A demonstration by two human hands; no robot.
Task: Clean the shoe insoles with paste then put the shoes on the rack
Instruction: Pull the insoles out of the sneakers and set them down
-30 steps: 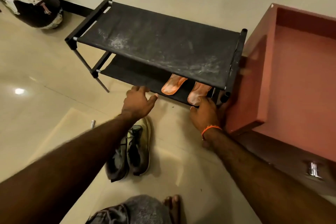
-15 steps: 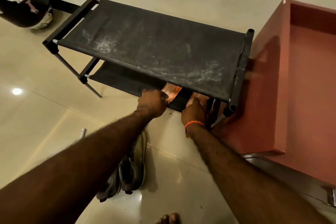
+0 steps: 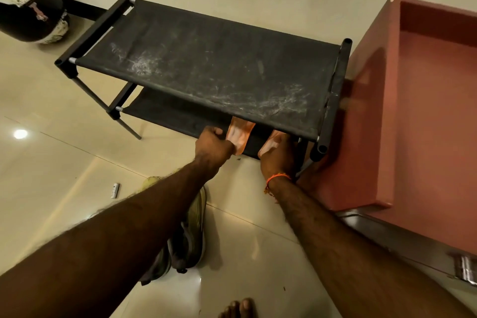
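Head view looks down at a black fabric shoe rack with two shelves (image 3: 206,70). Two orange foam insoles lie on the low shelf, poking out from under the top one. The left hand (image 3: 213,144) curls its fingers around the near end of the left orange insole (image 3: 240,134). The right hand (image 3: 277,156) holds the near end of the right orange insole (image 3: 271,144) — its fingers are bent over it. A pair of grey and yellow shoes (image 3: 191,235) sits on the shiny cream tile floor (image 3: 51,162), under the left arm — not on the rack. A red-brown cabinet (image 3: 413,111) stands just beside the rack.
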